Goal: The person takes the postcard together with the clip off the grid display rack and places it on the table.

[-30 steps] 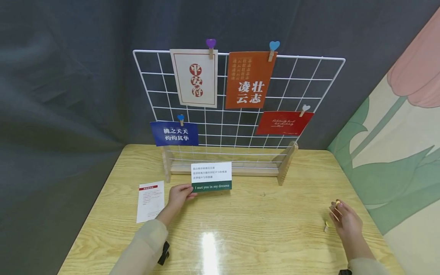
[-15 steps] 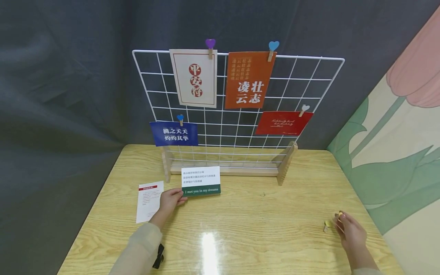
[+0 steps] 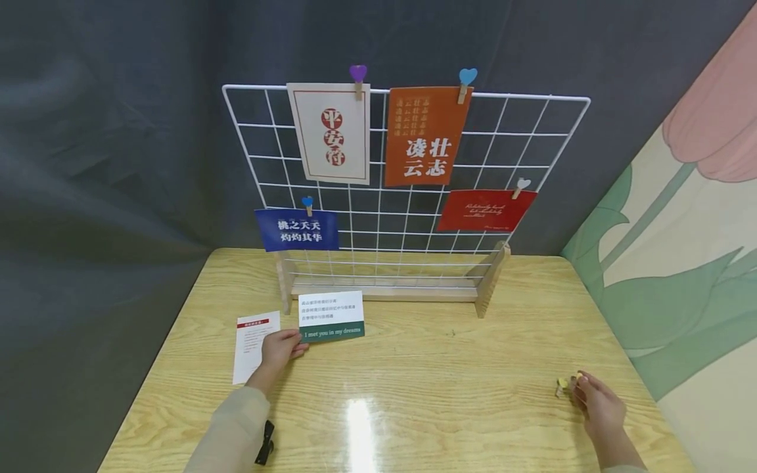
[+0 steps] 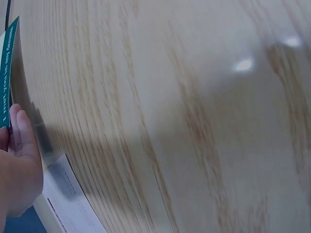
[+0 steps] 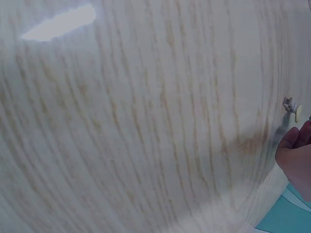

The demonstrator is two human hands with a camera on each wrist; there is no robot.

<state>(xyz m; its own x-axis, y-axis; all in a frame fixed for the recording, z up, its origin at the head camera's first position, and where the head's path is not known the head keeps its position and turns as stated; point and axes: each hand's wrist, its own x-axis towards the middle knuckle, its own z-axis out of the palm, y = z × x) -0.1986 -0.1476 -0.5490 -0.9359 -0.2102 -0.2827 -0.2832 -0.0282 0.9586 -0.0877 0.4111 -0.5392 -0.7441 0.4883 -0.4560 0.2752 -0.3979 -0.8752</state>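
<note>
While pinching the white-and-green card (image 3: 332,315) at its lower-left corner with the left grip (image 3: 280,348), have drawn both leftward since a second ago, leaving it extending rightward; brought close beside a loose yellow clip (image 3: 561,383) on the counter (image 3: 449,394) another clip (image 3: 579,377), pinched in the right grip (image 3: 603,402).

The head view is bright and mostly sharp, a white glare streak (image 3: 361,433) burning on the near middle of the table (image 3: 426,368) while the far curtain (image 3: 118,164) sits dim. Both wrist views look paler and softer (washed out, really), with glare on the table and blurred shadows beside the left hand (image 4: 22,170) and right hand (image 5: 297,158). Toward their edges the grain (image 4: 73,145) visibly curves.
</note>
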